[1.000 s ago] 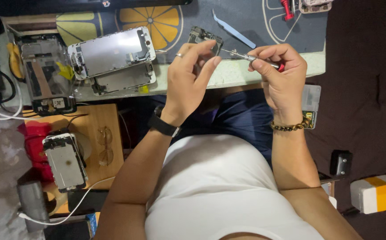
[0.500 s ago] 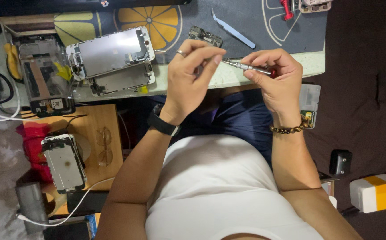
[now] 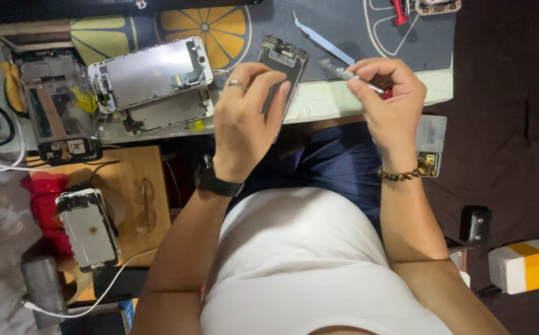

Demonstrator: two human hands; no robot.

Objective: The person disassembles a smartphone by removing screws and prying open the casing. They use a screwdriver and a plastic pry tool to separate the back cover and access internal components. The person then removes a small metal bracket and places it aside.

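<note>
My left hand [image 3: 247,118] grips a dark phone frame [image 3: 280,65] and holds it upright over the table's front edge, a ring on one finger and a black watch on the wrist. My right hand [image 3: 386,99] is closed on a thin screwdriver [image 3: 350,74] with a red handle. Its metal tip points left, a short way right of the frame's top. A beaded bracelet circles the right wrist.
Two opened phone screen panels [image 3: 151,71] lie on the mat [image 3: 368,31] to the left, beside a stripped phone body [image 3: 55,108]. A blue pry tool [image 3: 322,38] lies behind my hands. Another phone part [image 3: 88,228] rests on a low wooden stand [image 3: 151,167].
My left hand has turned the phone frame up so its back faces the camera. The right hand with the screwdriver moved slightly right and away from it.
</note>
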